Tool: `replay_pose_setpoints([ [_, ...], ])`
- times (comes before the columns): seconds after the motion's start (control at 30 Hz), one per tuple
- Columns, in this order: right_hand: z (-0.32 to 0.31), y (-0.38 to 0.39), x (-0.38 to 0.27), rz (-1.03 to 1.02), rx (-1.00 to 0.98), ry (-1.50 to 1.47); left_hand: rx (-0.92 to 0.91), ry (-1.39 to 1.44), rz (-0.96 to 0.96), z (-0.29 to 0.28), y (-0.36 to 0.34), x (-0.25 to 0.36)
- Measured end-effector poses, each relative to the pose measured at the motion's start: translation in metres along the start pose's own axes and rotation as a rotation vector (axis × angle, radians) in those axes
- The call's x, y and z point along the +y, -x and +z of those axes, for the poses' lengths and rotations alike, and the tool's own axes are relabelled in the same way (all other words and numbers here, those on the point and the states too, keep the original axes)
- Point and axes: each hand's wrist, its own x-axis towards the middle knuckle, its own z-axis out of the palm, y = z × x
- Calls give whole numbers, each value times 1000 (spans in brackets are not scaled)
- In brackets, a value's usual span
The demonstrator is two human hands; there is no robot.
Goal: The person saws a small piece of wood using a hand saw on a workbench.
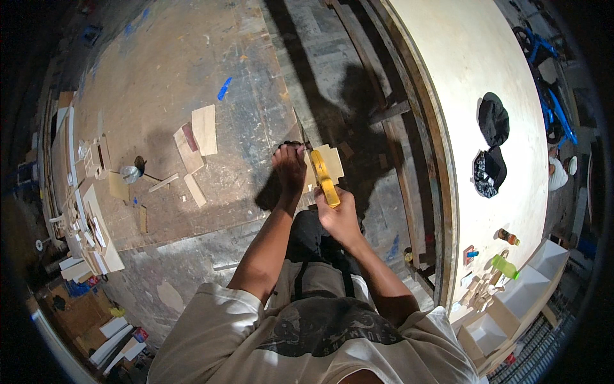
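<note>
My right hand [339, 214] is closed round the yellow handle [323, 176] of a saw, whose long blade [302, 131] points forward across the near table's right edge. My left hand [289, 165], fingers bent and close together, presses on a light wooden piece [332, 163] at that edge, just left of the saw; a dark shape under its fingertips is too unclear to name. The piece juts out over the gap beside the table. My knee in dark trousers is just below my hands.
The worn table [160, 70] holds wooden offcuts [203, 128], a blue strip [224, 88] and a small round object [131, 173]. Right, beyond dark beams, a pale tabletop [480, 38] carries black caps [492, 118], a green bottle [504, 266] and white boxes [521, 288]. A crouching person [555, 174] is beyond it.
</note>
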Motion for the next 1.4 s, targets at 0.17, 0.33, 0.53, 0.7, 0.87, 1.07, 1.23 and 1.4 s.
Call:
replay_pose_setpoints([
  [0.17,10,-4,-3,-56,22,89,-31,-155,-34,5,0,0],
  [0.33,11,-5,-15,-42,-21,117,-122,-367,-10,11,5,-9],
  [0.53,7,-2,-43,15,-43,160,-243,-431,93,0,4,3],
  [0.7,11,-12,-47,-31,-16,130,-208,-352,133,3,9,-1],
  [0.87,12,-52,-56,-71,-103,66,-122,-340,119,8,15,0],
  [1.07,-2,-129,-95,177,-361,13,-132,-355,28,3,4,6],
  [1.23,-6,-108,-75,112,-274,116,128,-356,138,13,8,-1],
  [1.4,8,-23,-41,-18,-154,25,-178,203,-197,19,21,-16],
])
